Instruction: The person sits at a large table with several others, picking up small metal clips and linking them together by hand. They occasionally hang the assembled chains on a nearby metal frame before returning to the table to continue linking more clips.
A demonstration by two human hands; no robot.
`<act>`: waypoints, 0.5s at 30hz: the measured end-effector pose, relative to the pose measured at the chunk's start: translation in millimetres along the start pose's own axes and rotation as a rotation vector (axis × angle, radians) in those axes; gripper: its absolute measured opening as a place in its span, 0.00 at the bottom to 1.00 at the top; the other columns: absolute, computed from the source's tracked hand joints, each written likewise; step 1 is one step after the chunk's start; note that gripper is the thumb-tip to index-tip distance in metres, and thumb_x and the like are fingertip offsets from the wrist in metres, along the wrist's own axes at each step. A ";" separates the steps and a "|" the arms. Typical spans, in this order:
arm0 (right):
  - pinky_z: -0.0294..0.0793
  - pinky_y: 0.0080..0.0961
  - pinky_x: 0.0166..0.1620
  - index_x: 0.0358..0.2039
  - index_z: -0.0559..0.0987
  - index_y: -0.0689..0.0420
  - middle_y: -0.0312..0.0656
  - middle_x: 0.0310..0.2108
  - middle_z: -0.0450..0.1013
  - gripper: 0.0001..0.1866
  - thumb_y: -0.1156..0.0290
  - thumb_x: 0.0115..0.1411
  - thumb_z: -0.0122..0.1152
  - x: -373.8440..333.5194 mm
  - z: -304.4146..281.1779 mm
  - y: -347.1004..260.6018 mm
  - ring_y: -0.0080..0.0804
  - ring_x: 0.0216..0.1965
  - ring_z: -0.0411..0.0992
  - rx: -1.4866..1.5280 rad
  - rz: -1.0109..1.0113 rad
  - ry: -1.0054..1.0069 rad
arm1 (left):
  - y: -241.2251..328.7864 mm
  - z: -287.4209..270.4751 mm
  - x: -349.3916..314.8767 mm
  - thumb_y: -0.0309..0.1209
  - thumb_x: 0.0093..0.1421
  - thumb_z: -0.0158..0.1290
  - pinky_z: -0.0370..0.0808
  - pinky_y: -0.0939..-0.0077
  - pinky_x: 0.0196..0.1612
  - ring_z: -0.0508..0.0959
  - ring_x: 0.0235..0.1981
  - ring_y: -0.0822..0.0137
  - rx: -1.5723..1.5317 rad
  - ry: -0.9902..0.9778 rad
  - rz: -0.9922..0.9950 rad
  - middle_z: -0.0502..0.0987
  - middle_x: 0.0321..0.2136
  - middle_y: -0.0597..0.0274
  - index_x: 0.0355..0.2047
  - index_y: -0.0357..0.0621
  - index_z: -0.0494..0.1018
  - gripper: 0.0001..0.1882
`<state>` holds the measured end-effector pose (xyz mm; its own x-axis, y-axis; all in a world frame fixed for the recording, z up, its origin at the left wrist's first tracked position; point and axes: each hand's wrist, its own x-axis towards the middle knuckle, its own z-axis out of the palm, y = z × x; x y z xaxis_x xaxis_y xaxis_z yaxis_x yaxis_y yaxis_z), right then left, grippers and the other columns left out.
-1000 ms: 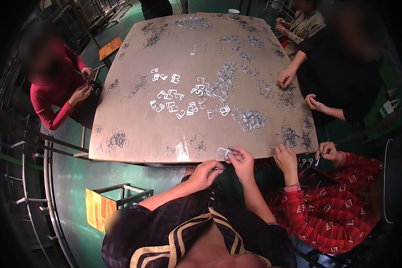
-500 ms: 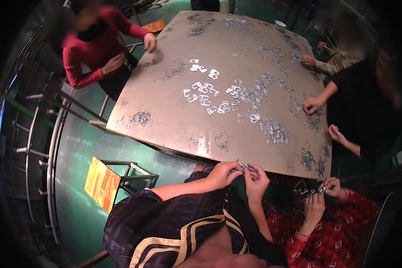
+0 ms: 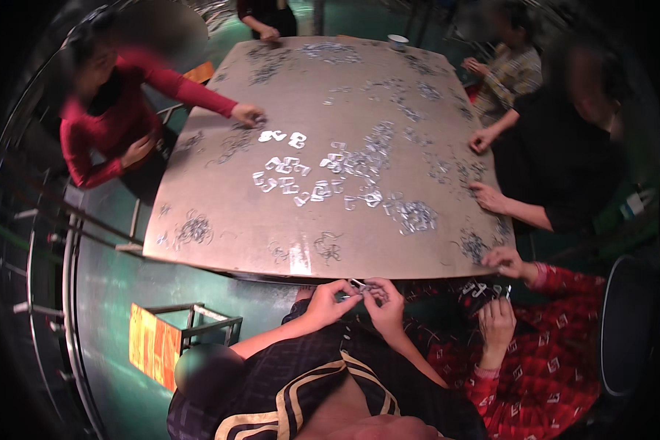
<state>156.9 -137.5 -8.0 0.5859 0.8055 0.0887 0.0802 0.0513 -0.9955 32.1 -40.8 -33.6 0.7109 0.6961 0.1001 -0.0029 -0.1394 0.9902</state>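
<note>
- The orange-fronted box in a dark metal frame point(image 3: 170, 339) stands on the green floor, well left of and below the near edge of the counter point(image 3: 220, 220), a large brown square slab with rounded corners.
- A person in a red long-sleeved top sits at the counter's left side, one hand point(image 3: 248, 114) reaching onto the slab just beside two bright clips.
- Small tangles of thin grey wire pieces point(image 3: 193, 229) lie near the counter's near-left corner; more such tangles dot the rest of its surface.
- A loose spread of small shiny silver metal clips point(image 3: 323, 180) lies at the counter's middle.
- The left hand point(image 3: 328, 302) is held just under the counter's near edge, fingers curled and pinching a small silvery metal piece point(image 3: 357, 287).
- The right hand point(image 3: 383, 306) meets it from the other side, fingers also closed on the same piece, so the piece sits between both hands, off the counter and above the lap.
- The step in hand looks like fitting or bending that one piece by fingertip; what the fingers do exactly is too small to tell. The next move would seem to call for a steady pinch and a fine twist rather than force.
- Right of the hands, a neighbour in red patterned sleeves point(image 3: 535, 359) handles similar pieces just below the counter's near-right corner.
</note>
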 end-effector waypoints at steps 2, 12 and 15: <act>0.75 0.18 0.41 0.43 0.74 0.66 0.40 0.36 0.75 0.14 0.85 0.55 0.58 -3.6 -3.6 -2.0 0.21 0.36 0.75 -0.083 -0.026 -0.020 | -20.3 3.3 -1.6 0.27 0.55 0.60 0.73 0.79 0.34 0.77 0.29 0.75 -0.084 -0.069 -0.071 0.79 0.26 0.60 0.27 0.35 0.74 0.08; 0.77 0.25 0.36 0.42 0.75 0.62 0.41 0.34 0.74 0.16 0.85 0.51 0.59 -15.0 -9.8 3.7 0.27 0.33 0.75 -0.125 -0.018 0.133 | -1.7 7.7 14.2 0.21 0.54 0.59 0.69 0.84 0.32 0.73 0.28 0.78 -0.022 -0.257 -0.160 0.76 0.25 0.65 0.26 0.34 0.73 0.05; 0.75 0.27 0.36 0.42 0.74 0.61 0.43 0.33 0.73 0.16 0.84 0.51 0.59 -17.9 -11.0 6.3 0.30 0.33 0.74 -0.095 -0.010 0.175 | -7.2 11.6 20.6 0.21 0.55 0.59 0.70 0.83 0.33 0.73 0.28 0.77 0.015 -0.287 -0.006 0.76 0.25 0.64 0.26 0.35 0.73 0.05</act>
<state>155.7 -158.1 -15.5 0.7153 0.6898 0.1116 0.1579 -0.0040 -0.9874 55.0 -33.6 -39.8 0.8811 0.4692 0.0604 0.0111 -0.1480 0.9889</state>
